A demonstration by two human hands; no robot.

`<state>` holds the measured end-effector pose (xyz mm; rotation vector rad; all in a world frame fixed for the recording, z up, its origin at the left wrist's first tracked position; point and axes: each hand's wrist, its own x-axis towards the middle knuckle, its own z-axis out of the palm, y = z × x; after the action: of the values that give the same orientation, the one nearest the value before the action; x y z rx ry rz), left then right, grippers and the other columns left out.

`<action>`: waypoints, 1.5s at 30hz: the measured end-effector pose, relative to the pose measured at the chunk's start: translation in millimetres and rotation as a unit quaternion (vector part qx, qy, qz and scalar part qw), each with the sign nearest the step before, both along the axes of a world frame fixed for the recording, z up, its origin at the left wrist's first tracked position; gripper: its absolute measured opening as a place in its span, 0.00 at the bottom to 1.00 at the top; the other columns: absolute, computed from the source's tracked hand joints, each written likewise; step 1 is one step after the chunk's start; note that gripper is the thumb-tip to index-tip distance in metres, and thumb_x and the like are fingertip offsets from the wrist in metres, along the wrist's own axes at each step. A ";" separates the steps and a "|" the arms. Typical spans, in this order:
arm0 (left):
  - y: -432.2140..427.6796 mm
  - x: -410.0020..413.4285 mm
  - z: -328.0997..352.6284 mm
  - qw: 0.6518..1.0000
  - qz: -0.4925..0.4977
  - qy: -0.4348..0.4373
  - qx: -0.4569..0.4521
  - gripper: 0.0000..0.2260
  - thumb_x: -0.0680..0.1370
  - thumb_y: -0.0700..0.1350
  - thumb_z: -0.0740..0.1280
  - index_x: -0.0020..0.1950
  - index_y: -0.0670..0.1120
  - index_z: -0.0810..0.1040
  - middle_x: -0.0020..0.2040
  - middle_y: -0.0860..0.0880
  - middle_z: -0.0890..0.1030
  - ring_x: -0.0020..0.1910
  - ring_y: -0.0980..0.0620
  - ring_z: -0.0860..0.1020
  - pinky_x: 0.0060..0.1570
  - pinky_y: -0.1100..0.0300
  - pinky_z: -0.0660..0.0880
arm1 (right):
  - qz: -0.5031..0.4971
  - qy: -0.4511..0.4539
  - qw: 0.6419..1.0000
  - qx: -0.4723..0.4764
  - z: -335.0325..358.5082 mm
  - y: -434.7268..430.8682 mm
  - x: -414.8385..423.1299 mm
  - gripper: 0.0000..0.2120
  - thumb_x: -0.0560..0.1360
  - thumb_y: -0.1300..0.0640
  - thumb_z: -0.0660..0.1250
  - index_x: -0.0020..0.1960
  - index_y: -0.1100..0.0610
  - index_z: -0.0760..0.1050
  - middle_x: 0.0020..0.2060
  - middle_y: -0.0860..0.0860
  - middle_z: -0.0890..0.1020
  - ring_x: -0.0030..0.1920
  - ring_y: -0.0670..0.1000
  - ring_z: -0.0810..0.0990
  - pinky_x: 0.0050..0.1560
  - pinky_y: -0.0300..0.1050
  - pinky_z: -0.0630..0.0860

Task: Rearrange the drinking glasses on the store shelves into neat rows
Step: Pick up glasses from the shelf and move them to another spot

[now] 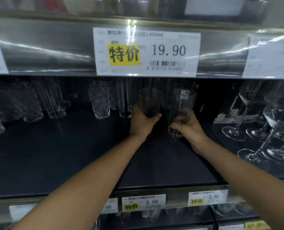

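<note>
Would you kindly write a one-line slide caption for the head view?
Left hand grips a smoky tumbler, right hand a tall clear glass, on the dark shelf.

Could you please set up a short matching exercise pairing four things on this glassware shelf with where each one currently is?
Things:
1. dark tumbler
2. tall clear glass
3. textured glass
4. stemmed glasses

Places:
A. right end of the shelf
B. held in the right hand
C. standing free, left of both hands
D. held in the left hand

Pairs: 1-D, 2-B, 3-C, 4-A
</note>
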<state>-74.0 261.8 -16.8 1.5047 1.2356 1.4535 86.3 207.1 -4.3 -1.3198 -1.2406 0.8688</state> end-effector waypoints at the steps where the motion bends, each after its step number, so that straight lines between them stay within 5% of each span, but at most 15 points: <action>1: -3.0 -1.9 -0.8 1.000 -0.001 0.000 0.005 0.31 0.68 0.47 0.79 0.65 0.46 0.69 0.60 0.51 0.77 0.57 0.56 0.77 0.48 0.78 0.69 | 0.010 0.005 1.000 -0.006 0.7 -2.1 1.2 0.27 0.70 0.65 0.74 0.63 0.49 0.68 0.50 0.53 0.78 0.50 0.50 0.79 0.46 0.43 0.78; 6: -31.6 -30.5 3.6 0.995 -0.084 0.036 -0.037 0.25 0.68 0.46 0.79 0.61 0.47 0.73 0.54 0.52 0.81 0.53 0.56 0.80 0.47 0.69 0.77 | 0.048 0.016 0.999 -0.009 9.8 -25.2 -5.6 0.21 0.70 0.58 0.77 0.57 0.50 0.72 0.52 0.51 0.80 0.51 0.46 0.80 0.47 0.39 0.76; 13: -104.2 -95.6 33.8 0.993 -0.101 0.056 -0.025 0.10 0.70 0.36 0.76 0.48 0.44 0.80 0.44 0.50 0.84 0.44 0.59 0.82 0.44 0.68 0.76 | 0.112 0.000 0.994 -0.001 19.6 -58.3 -61.3 0.24 0.68 0.66 0.77 0.58 0.50 0.72 0.49 0.52 0.81 0.45 0.43 0.83 0.42 0.36 0.78; 18: -158.0 -161.1 45.3 0.999 -0.032 0.017 -0.011 0.18 0.69 0.34 0.77 0.51 0.51 0.78 0.45 0.58 0.85 0.47 0.60 0.83 0.46 0.70 0.76 | 0.185 0.032 0.982 0.014 28.1 -83.4 -121.7 0.24 0.68 0.68 0.77 0.55 0.48 0.73 0.42 0.47 0.82 0.44 0.45 0.83 0.44 0.39 0.78; 22: -188.8 -225.6 42.5 0.998 0.052 -0.021 -0.038 0.27 0.67 0.41 0.80 0.62 0.47 0.74 0.52 0.52 0.84 0.52 0.55 0.83 0.50 0.62 0.77 | 0.238 0.037 0.970 0.023 31.7 -101.9 -170.9 0.24 0.68 0.69 0.75 0.54 0.48 0.73 0.39 0.45 0.81 0.44 0.47 0.83 0.45 0.42 0.78; 26: -219.9 -285.1 45.7 0.992 0.120 -0.016 -0.042 0.35 0.58 0.52 0.81 0.63 0.46 0.75 0.53 0.51 0.84 0.53 0.54 0.83 0.52 0.58 0.78 | 0.290 0.032 0.956 0.024 36.0 -115.6 -221.5 0.25 0.68 0.72 0.74 0.56 0.50 0.72 0.38 0.45 0.81 0.44 0.49 0.83 0.44 0.40 0.78; 31: -252.9 -354.7 46.2 0.985 0.163 -0.022 -0.047 0.30 0.64 0.44 0.82 0.63 0.48 0.74 0.52 0.53 0.84 0.52 0.57 0.83 0.50 0.62 0.77 | 0.321 0.063 0.944 0.031 36.4 -132.6 -292.3 0.24 0.69 0.76 0.71 0.56 0.53 0.71 0.36 0.47 0.80 0.49 0.62 0.82 0.44 0.42 0.80; 37: -274.6 -445.1 45.2 0.986 0.157 -0.029 -0.050 0.30 0.65 0.39 0.80 0.63 0.48 0.72 0.53 0.53 0.84 0.51 0.58 0.83 0.50 0.64 0.78 | 0.310 0.082 0.946 0.044 33.7 -154.5 -383.7 0.26 0.68 0.78 0.71 0.56 0.54 0.70 0.35 0.52 0.77 0.38 0.51 0.79 0.40 0.38 0.77; 42: -277.6 -517.8 44.7 0.987 0.145 -0.029 -0.070 0.30 0.65 0.41 0.80 0.62 0.50 0.71 0.52 0.54 0.84 0.50 0.60 0.82 0.48 0.66 0.77 | 0.265 0.082 0.960 0.052 29.9 -169.8 -448.5 0.26 0.62 0.66 0.75 0.56 0.51 0.72 0.37 0.51 0.79 0.42 0.51 0.81 0.46 0.42 0.79; 45: -272.9 -555.1 43.3 0.988 0.122 -0.016 -0.091 0.31 0.65 0.44 0.81 0.63 0.52 0.72 0.53 0.54 0.84 0.52 0.59 0.82 0.55 0.59 0.77 | 0.227 0.060 0.971 0.049 25.2 -172.5 -473.1 0.26 0.64 0.66 0.77 0.55 0.46 0.73 0.39 0.48 0.80 0.45 0.52 0.82 0.48 0.47 0.80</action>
<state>-629.1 -11.1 26.6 1.2390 1.5314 1.4654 -386.9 34.6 20.9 -0.9007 -1.4948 1.1727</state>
